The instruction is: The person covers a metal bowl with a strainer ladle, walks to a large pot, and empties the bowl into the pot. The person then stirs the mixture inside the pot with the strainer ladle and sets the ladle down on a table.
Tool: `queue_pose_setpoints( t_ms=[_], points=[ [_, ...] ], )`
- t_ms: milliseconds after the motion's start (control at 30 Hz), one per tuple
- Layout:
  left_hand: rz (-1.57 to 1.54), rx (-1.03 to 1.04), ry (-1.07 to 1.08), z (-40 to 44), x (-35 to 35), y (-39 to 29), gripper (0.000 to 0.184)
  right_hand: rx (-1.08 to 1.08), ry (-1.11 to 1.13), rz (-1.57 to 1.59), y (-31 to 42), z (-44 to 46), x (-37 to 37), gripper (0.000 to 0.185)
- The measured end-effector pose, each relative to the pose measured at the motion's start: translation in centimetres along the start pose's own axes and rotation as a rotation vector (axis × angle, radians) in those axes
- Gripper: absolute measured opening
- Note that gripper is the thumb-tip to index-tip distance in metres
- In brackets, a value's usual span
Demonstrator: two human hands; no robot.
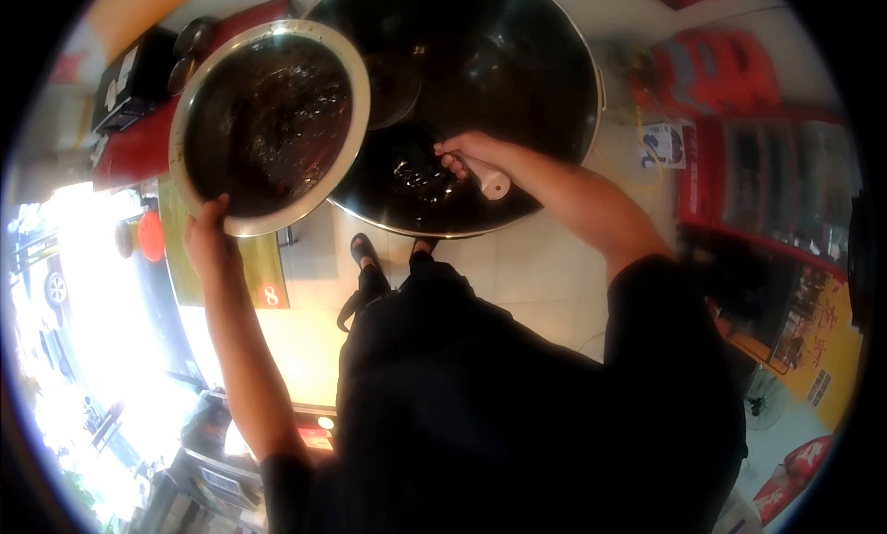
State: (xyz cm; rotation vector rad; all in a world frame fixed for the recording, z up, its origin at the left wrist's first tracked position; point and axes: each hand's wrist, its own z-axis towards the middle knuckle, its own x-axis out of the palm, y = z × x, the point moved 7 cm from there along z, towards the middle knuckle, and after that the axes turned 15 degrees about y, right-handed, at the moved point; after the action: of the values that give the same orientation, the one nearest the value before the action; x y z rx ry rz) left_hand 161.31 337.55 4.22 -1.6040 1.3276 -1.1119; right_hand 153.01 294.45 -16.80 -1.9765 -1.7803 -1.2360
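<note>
My left hand (211,243) grips the near-left rim of a wide metal basin (254,226), thumb over the edge. Dark, glossy liquid with lumps in it fills the basin. A large, deep pot (597,81) stands in front of me, and the basin covers part of its left side. Closed around the handle of a ladle (495,185) is my right hand (469,153), over the near part of the pot. The handle has a pale end, and the ladle's round bowl shows dimly beside the basin. Dark liquid glints inside the pot below my hand.
A green table (231,268) marked with an 8 stands left of the pot. Red shelving with a glass front (776,188) is on the right, below stacked red chairs (716,72). Light floor tiles (517,285) lie around my feet. A bright street opening is at far left.
</note>
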Motion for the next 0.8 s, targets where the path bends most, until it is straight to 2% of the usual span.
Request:
queue_pose_setpoints(
  t_ms=[267,367,567,667,800],
  points=[
    [-0.018,0.004,0.019,0.2,0.0,0.3,0.047,-0.123,-0.072,-0.024,2.0,-4.0,0.2,0.018],
    [0.029,-0.02,-0.046,0.0,-0.4,0.1,0.046,-0.201,-0.093,-0.05,2.7,-6.8,1.8,0.019],
    [0.07,-0.033,-0.051,0.7,-1.3,0.8,0.036,-0.271,-0.217,-0.004,1.3,-13.0,5.5,0.017],
    [0.082,0.019,0.005,0.7,-0.7,-0.1,0.03,-0.292,-0.279,0.049,-0.5,-15.5,7.1,0.016],
    [0.093,-0.036,0.1,1.0,0.5,-1.3,0.024,-0.346,-0.353,0.157,-3.7,-18.6,10.4,0.017]
  ],
)
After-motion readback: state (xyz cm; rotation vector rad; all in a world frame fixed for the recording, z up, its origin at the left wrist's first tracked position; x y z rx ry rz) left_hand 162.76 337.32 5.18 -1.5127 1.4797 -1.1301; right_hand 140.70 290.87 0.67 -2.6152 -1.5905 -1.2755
